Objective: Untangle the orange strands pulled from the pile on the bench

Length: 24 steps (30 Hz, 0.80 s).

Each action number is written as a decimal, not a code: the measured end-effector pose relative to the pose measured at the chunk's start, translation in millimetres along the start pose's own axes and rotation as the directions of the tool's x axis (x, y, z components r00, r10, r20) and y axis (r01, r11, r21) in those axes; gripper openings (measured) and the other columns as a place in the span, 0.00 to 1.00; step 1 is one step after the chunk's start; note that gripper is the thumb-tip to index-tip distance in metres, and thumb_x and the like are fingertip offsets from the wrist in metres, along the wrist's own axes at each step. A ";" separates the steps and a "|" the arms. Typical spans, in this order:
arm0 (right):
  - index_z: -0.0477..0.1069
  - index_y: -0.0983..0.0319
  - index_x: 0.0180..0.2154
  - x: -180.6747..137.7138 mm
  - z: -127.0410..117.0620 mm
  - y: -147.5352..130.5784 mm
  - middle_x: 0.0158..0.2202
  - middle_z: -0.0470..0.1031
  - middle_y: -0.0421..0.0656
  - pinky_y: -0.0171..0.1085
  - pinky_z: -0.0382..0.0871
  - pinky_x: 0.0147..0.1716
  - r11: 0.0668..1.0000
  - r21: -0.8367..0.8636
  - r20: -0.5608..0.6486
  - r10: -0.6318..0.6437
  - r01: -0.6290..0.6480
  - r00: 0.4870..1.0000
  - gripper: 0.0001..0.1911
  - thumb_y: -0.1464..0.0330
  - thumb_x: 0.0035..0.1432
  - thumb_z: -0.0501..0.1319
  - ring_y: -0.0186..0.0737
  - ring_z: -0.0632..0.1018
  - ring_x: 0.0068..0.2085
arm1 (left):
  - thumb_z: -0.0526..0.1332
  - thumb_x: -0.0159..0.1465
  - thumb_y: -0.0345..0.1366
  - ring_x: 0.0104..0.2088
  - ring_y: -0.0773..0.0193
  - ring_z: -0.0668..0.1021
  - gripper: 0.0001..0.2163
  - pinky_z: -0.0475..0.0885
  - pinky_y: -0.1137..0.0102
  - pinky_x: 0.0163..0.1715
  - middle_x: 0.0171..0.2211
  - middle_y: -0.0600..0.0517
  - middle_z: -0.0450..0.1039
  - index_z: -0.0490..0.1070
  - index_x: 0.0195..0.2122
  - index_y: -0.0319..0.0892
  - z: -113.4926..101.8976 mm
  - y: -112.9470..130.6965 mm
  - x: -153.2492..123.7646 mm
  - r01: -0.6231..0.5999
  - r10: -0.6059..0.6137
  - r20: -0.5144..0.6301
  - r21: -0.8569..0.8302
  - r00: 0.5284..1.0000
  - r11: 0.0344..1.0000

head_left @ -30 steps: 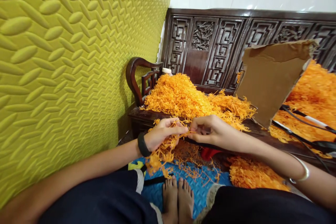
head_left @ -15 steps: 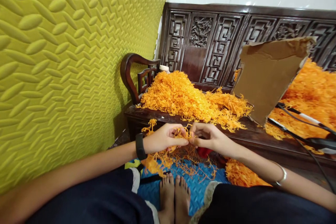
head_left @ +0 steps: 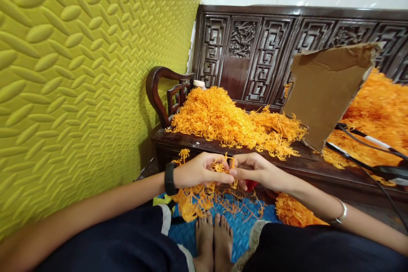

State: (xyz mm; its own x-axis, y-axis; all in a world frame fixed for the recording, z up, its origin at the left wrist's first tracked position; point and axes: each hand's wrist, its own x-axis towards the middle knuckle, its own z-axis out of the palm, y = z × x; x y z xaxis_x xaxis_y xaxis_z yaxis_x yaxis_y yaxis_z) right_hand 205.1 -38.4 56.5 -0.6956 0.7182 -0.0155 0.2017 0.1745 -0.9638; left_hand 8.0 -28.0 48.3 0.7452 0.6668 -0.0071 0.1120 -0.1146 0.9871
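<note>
My left hand (head_left: 205,171) and my right hand (head_left: 255,171) meet at the fingertips in front of the bench. The left fingers are closed on a thin, spidery orange plastic piece (head_left: 218,167) with a small flower-like ring. My right thumb and fingers pinch an orange strand (head_left: 231,162) of it. Below and left of my left hand hangs a tangled clump of similar orange plastic pieces (head_left: 191,202). Whether the left hand also holds that clump is partly hidden. Something red (head_left: 251,185) shows beneath my right hand.
A large heap of orange pieces (head_left: 216,114) lies on the dark carved wooden bench (head_left: 191,139). Cardboard (head_left: 328,93) stands upright right of it, before another orange heap (head_left: 382,110). Black rods and cables (head_left: 360,159) cross there. Orange scraps lie on the blue mat (head_left: 239,238).
The piece between my fingers has turned, and its flower-like ring now faces me. My fingertips have shifted slightly, the right ones now pinching an upright strand.
</note>
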 end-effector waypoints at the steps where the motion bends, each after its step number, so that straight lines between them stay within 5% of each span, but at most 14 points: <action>1: 0.65 0.66 0.29 -0.1 -0.4 0.3 0.19 0.67 0.37 0.27 0.57 0.20 1.000 0.017 0.022 -0.003 0.003 1.000 0.16 0.59 0.56 0.60 0.25 0.67 0.20 | 0.65 0.53 0.44 0.18 0.76 0.61 0.14 0.53 0.77 0.17 0.20 0.60 0.64 0.64 0.30 0.39 -0.7 0.9 -0.9 0.014 -0.014 0.005 0.008 1.000 1.000; 11: 0.68 0.68 0.34 -2.2 -4.3 4.7 0.26 0.67 0.39 0.27 0.59 0.23 0.985 0.168 0.238 -0.069 0.029 0.969 0.11 0.66 0.56 0.61 0.24 0.66 0.23 | 0.66 0.52 0.36 0.22 0.74 0.66 0.09 0.59 0.75 0.23 0.22 0.57 0.66 0.67 0.27 0.37 3.1 1.2 -2.8 -0.049 0.065 0.100 -0.156 0.993 0.987; 17: 0.66 0.68 0.31 -7.8 -2.7 0.7 0.24 0.66 0.37 0.27 0.60 0.20 0.970 0.244 0.291 -0.070 -0.003 0.954 0.12 0.65 0.53 0.63 0.24 0.66 0.21 | 0.65 0.49 0.31 0.16 0.77 0.62 0.07 0.54 0.76 0.17 0.16 0.59 0.63 0.67 0.22 0.37 2.3 7.8 -3.8 -0.038 0.069 0.104 -0.270 0.992 0.962; 24: 0.65 0.66 0.28 -10.3 -8.7 -11.2 0.25 0.67 0.38 0.28 0.62 0.25 0.995 -0.101 0.133 0.000 0.013 0.991 0.12 0.64 0.53 0.63 0.26 0.68 0.26 | 0.65 0.50 0.35 0.17 0.76 0.61 0.08 0.52 0.77 0.17 0.16 0.58 0.64 0.67 0.23 0.37 -10.5 1.6 -5.2 -0.087 0.087 -0.009 -0.265 0.996 0.960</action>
State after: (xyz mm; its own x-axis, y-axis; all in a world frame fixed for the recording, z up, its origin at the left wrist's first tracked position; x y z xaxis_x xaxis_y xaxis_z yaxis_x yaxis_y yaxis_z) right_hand 216.0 -41.9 69.8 -0.7809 0.6226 -0.0508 0.2612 0.2515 -0.9319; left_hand -2.6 -24.0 51.6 0.7460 0.6610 0.0805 -0.1314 0.0277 0.9909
